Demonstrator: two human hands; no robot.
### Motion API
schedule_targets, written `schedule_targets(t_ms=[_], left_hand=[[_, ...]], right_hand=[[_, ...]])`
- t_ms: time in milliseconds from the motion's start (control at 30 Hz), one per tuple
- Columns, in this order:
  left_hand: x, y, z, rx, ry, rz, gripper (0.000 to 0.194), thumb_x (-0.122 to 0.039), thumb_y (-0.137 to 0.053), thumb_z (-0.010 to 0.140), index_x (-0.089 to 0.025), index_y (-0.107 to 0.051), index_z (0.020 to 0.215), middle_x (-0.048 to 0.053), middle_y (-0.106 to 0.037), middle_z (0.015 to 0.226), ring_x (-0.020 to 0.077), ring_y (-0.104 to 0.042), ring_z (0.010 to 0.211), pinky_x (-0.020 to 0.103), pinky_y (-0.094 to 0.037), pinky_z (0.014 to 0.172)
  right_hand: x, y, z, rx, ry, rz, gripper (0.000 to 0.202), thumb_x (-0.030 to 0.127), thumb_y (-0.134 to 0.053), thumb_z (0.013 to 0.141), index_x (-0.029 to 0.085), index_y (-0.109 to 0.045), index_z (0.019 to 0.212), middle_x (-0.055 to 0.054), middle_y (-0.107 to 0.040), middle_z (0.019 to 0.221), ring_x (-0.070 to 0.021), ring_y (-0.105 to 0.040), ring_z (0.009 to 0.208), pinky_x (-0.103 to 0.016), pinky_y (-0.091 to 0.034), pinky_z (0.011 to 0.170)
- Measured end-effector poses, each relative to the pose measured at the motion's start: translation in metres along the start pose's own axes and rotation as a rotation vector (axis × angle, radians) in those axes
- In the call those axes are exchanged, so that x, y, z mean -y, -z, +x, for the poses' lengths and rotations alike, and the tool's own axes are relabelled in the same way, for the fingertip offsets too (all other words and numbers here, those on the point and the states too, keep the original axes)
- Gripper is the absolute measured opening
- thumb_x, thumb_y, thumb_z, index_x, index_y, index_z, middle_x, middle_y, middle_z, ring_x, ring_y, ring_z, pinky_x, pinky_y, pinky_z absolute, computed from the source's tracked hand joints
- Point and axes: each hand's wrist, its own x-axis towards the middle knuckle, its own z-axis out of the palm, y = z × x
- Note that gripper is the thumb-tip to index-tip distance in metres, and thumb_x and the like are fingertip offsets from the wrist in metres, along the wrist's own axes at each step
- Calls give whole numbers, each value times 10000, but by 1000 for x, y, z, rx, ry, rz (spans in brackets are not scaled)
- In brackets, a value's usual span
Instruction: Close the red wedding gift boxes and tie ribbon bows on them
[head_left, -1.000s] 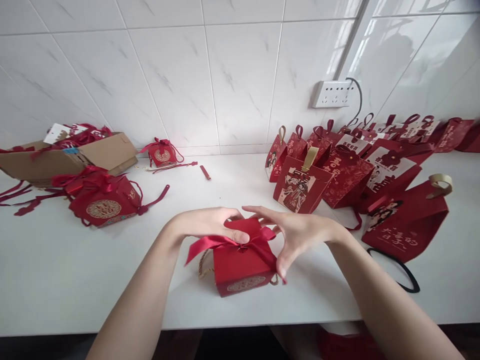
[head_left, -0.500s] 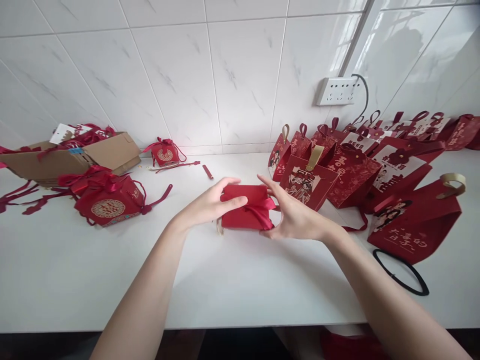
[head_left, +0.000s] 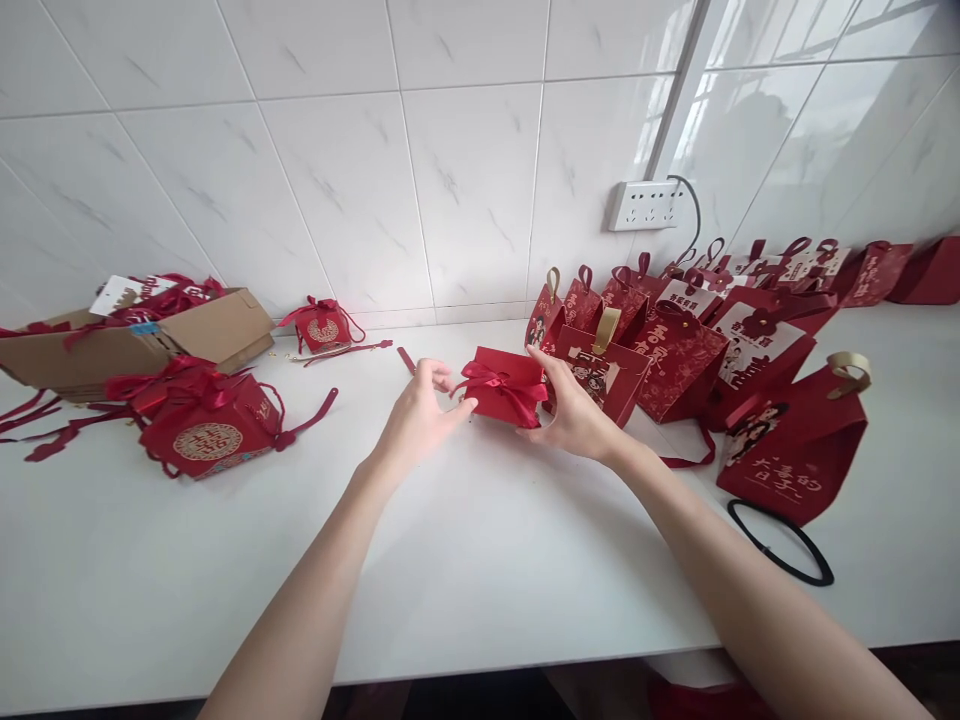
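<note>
A small red gift box (head_left: pixel 491 402) with a shiny red ribbon bow (head_left: pixel 504 388) across its top is at the middle of the white table. My right hand (head_left: pixel 574 408) grips its right end, fingers at the far edge and thumb at the near edge. Beside the left end, my left hand (head_left: pixel 426 405) is curved with thumb and fingers apart. Its thumb tip comes close to the box's left corner and the bow's left loop; whether it touches them I cannot tell. The box's right side is partly hidden by my right hand.
Several red gift bags (head_left: pixel 679 360) crowd the right, behind a black ring (head_left: pixel 780 541). At left stand a larger bow-tied red box (head_left: pixel 206 425) and a cardboard box (head_left: pixel 202 330) of ribbons and tags. A small red box (head_left: pixel 324 325) and red strip (head_left: pixel 406 360) lie farther back.
My left hand has come off the top of the gift box to its left side. The box has turned and its bow shows more fully. The camera view has shifted a little right and up.
</note>
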Motion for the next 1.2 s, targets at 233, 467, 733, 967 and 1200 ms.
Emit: schedule_targets(t_ms=[233,467,733,967,1200], left_hand=[[-1,-9,0,-128,-319,237,92,-258,-509,853,-204,-565,901,58,-553,952,204,-531,934,355,-427,859],[-24,-4,-11,213,73,-226,237,-418,-474,858,-197,-530,794,4,-647,678,135,-582,557,253,-413,538],[-21,0,-6,501,356,-359,316,-467,-558,795,-152,-572,813,70,-712,745,175,-679,629,224,-427,494],[-17,8,-3,610,383,-301,333,-488,-595,753,-155,-584,768,53,-702,803,186,-689,674,240,-449,526],[-12,17,-3,580,381,-180,482,-622,-620,670,-152,-572,767,82,-673,783,225,-654,756,309,-499,612]], right_hand=[[0,-2,0,18,32,13,963,250,-711,660,251,-143,1437,-144,-281,1423,-293,-280,1348,-472,-306,1090],[1,-2,-1,18,34,2,957,235,-700,665,246,-137,1439,-155,-301,1382,-283,-326,1316,-456,-355,1055],[-1,2,-1,27,-22,93,990,216,-720,630,262,-160,1445,-131,-344,1348,-291,-391,1247,-418,-442,961],[-3,9,-1,55,-26,132,990,210,-731,622,272,-180,1442,-111,-328,1405,-296,-344,1306,-428,-372,1036],[1,12,-1,134,-35,200,932,195,-727,629,283,-241,1420,-99,-351,1388,-268,-417,1258,-393,-439,996]])
